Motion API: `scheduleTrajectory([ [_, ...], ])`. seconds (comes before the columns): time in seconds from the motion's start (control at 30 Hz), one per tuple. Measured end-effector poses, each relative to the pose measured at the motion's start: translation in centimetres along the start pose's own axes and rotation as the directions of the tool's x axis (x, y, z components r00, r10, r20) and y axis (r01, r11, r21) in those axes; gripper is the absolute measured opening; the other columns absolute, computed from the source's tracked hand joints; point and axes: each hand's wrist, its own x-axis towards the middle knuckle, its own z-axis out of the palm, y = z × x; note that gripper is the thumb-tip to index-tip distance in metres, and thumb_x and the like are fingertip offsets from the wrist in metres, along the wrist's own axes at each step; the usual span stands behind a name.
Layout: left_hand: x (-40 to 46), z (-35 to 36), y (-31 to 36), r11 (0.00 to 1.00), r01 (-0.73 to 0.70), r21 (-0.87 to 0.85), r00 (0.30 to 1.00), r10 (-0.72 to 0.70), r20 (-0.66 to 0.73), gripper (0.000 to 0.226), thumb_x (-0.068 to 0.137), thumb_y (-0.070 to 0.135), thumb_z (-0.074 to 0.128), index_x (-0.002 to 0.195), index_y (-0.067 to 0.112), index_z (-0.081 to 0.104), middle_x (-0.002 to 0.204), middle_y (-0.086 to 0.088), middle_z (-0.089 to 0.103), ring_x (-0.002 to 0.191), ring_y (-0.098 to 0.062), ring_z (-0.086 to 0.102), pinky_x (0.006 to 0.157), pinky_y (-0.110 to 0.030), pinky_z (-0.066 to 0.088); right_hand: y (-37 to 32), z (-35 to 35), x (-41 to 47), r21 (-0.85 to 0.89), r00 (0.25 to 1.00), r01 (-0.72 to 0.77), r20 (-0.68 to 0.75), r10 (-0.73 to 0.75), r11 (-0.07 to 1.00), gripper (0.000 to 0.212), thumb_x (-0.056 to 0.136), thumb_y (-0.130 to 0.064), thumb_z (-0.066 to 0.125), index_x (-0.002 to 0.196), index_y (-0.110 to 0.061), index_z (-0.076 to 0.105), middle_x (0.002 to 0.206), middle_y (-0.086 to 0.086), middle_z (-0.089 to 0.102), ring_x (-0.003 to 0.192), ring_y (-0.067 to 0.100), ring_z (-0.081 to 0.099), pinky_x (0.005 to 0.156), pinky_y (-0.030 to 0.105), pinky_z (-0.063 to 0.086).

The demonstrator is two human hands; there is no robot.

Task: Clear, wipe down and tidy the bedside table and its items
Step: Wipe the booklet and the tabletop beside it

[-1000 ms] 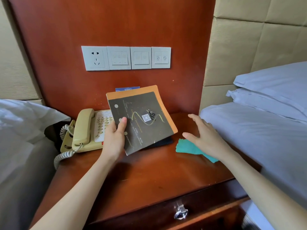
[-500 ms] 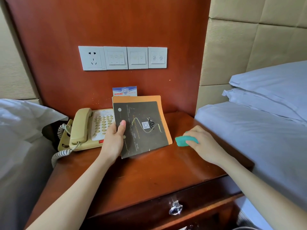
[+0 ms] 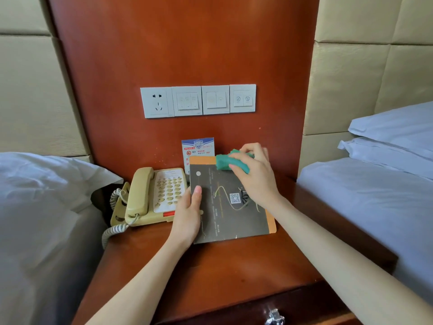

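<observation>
My left hand [image 3: 187,216] grips the dark booklet [image 3: 230,202] by its near edge while my right hand [image 3: 254,174] clutches the green cloth [image 3: 225,161] against its top.

free: bedside table [image 3: 210,273] front | blocked: telephone [image 3: 152,195] left, booklet [image 3: 229,207] centre, card [image 3: 198,148] behind

Soft, even daylight fills the room, a dull sheen on the bedside table [image 3: 234,277] and faint shadows under the forearms, while wide-angle bending bows the wood panel [image 3: 187,43] edges and slight blur softens detail.
</observation>
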Motion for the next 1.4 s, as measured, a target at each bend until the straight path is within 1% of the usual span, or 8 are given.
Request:
scheduleTrajectory([
  [0.17,0.1,-0.1,-0.2,0.999,-0.048,0.026,0.999,0.048,-0.007,0.025,0.103,0.034,0.036,0.100,0.030,0.060,0.085,0.029,0.067,0.078,0.014,0.060,0.060,-0.003,0.042,-0.3,2.8,-2.6,0.023,0.989,0.058,0.135,-0.061,0.998,0.034,0.086,-0.018,0.068,0.119,-0.022,0.067,0.113,0.000,0.054,0.103,0.021,0.045,0.083,0.044,0.049],
  [0.43,0.9,-0.6,-0.7,1.000,-0.025,0.002,0.999,0.025,-0.033,0.028,0.103,0.038,0.035,0.102,0.035,0.062,0.096,0.028,0.068,0.092,0.010,0.063,0.068,-0.003,0.044,-0.4,2.2,-4.2,0.199,0.916,0.025,0.388,-0.103,0.980,0.029,0.087,-0.008,0.063,0.108,-0.027,0.072,0.102,-0.011,0.051,0.102,0.008,0.042,0.087,0.030,0.049],
  [0.53,0.7,-0.6,-0.4,1.000,-0.031,0.000,0.999,0.031,-0.033,0.029,0.103,0.039,0.035,0.103,0.031,0.062,0.092,0.030,0.068,0.087,0.012,0.062,0.064,-0.002,0.043,0.3,1.5,-4.0,0.233,0.943,-0.021,0.328,-0.058,0.972,0.024,0.085,-0.004,0.062,0.098,-0.020,0.075,0.094,-0.010,0.049,0.097,0.007,0.043,0.082,0.024,0.046],
  [0.67,0.5,-0.5,-0.1,0.998,-0.061,0.015,0.998,0.061,0.001,0.028,0.103,0.035,0.035,0.099,0.029,0.062,0.083,0.030,0.066,0.076,0.011,0.059,0.060,-0.004,0.043,1.7,1.4,-3.6,0.146,0.989,-0.125,0.092,0.112,0.981,0.027,0.086,-0.003,0.062,0.108,-0.016,0.073,0.096,-0.006,0.049,0.095,0.014,0.043,0.083,0.023,0.040],
  [0.83,-0.1,0.0,0.2,0.995,-0.098,-0.003,0.993,0.098,0.064,0.027,0.103,0.034,0.034,0.109,0.030,0.061,0.104,0.017,0.069,0.096,0.007,0.062,0.072,-0.005,0.046,2.4,1.5,-3.6,0.109,0.973,-0.209,-0.078,0.218,0.972,0.032,0.088,-0.004,0.062,0.117,-0.015,0.068,0.103,0.003,0.052,0.098,0.022,0.045,0.087,0.040,0.046],
  [1.0,-0.2,-0.1,0.4,0.995,-0.095,-0.013,0.995,0.095,0.039,0.028,0.103,0.036,0.034,0.103,0.030,0.061,0.102,0.009,0.069,0.091,-0.002,0.063,0.069,-0.015,0.050,-0.1,1.3,-5.5,0.041,0.993,-0.085,0.089,0.081,0.996,0.036,0.085,-0.006,0.066,0.118,-0.020,0.068,0.106,0.002,0.054,0.100,0.014,0.042,0.085,0.039,0.046],
  [1.27,-0.2,-0.3,0.5,0.999,-0.052,0.003,0.998,0.052,0.043,0.026,0.101,0.043,0.035,0.105,0.035,0.059,0.099,0.026,0.067,0.097,0.009,0.061,0.073,-0.006,0.045,-0.1,-2.6,-8.5,0.144,0.901,-0.073,0.433,0.004,0.987,0.037,0.086,-0.005,0.065,0.112,-0.032,0.070,0.106,-0.015,0.046,0.111,0.003,0.040,0.085,0.021,0.052],
  [1.4,-0.3,-0.1,0.5,0.998,-0.063,0.002,0.997,0.062,0.039,0.026,0.102,0.040,0.035,0.107,0.033,0.060,0.101,0.019,0.068,0.098,0.005,0.062,0.077,-0.011,0.047,1.9,-4.0,-7.1,0.065,0.913,-0.024,0.408,-0.005,0.998,0.039,0.083,0.005,0.061,0.102,-0.026,0.075,0.099,-0.007,0.047,0.094,0.008,0.039,0.082,0.028,0.044],
])
